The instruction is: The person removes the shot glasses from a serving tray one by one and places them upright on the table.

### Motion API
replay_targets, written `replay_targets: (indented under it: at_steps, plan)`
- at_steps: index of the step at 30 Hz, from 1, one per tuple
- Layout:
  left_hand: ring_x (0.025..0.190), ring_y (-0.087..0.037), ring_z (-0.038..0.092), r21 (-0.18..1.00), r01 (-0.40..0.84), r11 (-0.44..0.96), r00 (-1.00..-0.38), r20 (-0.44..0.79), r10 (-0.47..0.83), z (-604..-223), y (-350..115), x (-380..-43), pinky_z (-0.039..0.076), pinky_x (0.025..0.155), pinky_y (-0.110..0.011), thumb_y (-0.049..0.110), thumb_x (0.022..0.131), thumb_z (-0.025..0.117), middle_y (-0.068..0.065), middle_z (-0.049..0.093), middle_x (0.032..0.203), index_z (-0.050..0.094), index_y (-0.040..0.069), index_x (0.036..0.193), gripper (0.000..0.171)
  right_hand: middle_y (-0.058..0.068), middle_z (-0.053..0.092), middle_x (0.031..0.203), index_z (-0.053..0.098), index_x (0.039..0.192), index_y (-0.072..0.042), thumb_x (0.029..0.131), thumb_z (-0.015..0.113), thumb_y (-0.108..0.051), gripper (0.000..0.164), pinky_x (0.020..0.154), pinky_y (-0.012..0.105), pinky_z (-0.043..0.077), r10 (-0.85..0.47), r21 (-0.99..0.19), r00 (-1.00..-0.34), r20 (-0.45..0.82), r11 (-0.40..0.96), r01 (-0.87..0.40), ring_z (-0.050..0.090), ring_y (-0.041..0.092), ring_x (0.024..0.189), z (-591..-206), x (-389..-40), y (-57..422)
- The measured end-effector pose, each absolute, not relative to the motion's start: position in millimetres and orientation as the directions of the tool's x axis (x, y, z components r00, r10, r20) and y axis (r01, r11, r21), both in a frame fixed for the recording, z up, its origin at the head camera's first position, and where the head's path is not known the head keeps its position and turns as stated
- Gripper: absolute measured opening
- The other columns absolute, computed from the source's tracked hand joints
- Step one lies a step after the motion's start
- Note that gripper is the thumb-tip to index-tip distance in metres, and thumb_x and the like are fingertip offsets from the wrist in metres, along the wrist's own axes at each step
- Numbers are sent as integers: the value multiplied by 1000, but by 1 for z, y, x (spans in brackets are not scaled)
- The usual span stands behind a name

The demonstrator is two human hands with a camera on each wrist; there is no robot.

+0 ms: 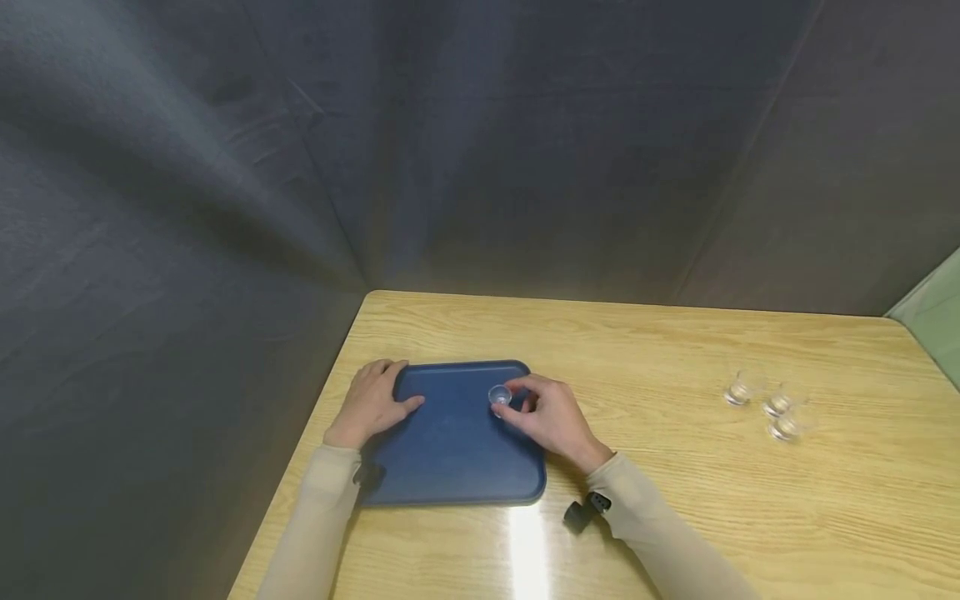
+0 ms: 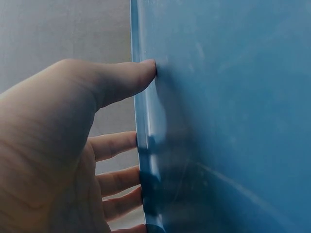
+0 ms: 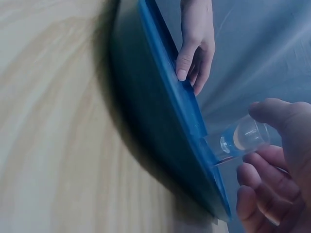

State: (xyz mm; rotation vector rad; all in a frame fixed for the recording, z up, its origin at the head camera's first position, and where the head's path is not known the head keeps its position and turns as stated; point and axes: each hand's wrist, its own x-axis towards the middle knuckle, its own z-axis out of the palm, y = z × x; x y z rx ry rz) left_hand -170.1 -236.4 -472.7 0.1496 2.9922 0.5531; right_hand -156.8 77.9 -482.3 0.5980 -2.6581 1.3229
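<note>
A dark blue rectangular tray (image 1: 459, 454) lies on the wooden table. My left hand (image 1: 372, 401) holds its left edge, the thumb over the rim onto the tray's surface and the fingertips (image 2: 127, 140) against the outer side. Between thumb and fingers, my right hand (image 1: 553, 417) grips a small clear glass (image 1: 499, 395), shaped like a shot glass. That clear glass (image 3: 238, 141) is over the tray's right part, its base right at the tray surface in the right wrist view.
To the right on the table (image 1: 660, 517) stand three more small clear glasses (image 1: 780, 405) close together. Dark grey curtain (image 1: 540, 167) hangs behind the table and along its left side. A black wrist device (image 1: 587, 510) sticks out from the right sleeve.
</note>
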Motion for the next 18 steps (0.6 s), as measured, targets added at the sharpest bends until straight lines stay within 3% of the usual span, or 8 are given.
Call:
replay_targets:
  at_steps: [5, 15, 18]
  plan:
    - [153, -49, 38, 362, 76, 929, -991, -79, 112, -473, -236, -170, 28, 128, -66, 47, 99, 72, -27, 45, 162, 45, 6, 161, 79, -6, 66, 69, 82, 109, -9, 85, 92, -31, 35, 47, 19, 41, -281, -744, -916, 285, 538, -397, 53, 1, 55, -483, -157, 80]
    - [153, -49, 38, 346, 76, 935, -991, -80, 110, -474, -236, -171, 28, 128, -65, 47, 99, 72, -27, 45, 162, 45, 6, 161, 79, -2, 78, 93, 82, 109, -12, 85, 92, -32, 33, 52, 20, 47, -242, -784, -936, 257, 514, -348, 62, 7, 63, -480, -154, 92]
    - [152, -49, 38, 349, 78, 934, -991, -79, 112, -475, -236, -171, 29, 128, -65, 47, 99, 72, -27, 46, 161, 45, 6, 161, 79, -2, 78, 91, 81, 110, -12, 86, 91, -33, 34, 51, 21, 48, -238, -797, -942, 237, 507, -329, 63, 8, 65, -480, -153, 98]
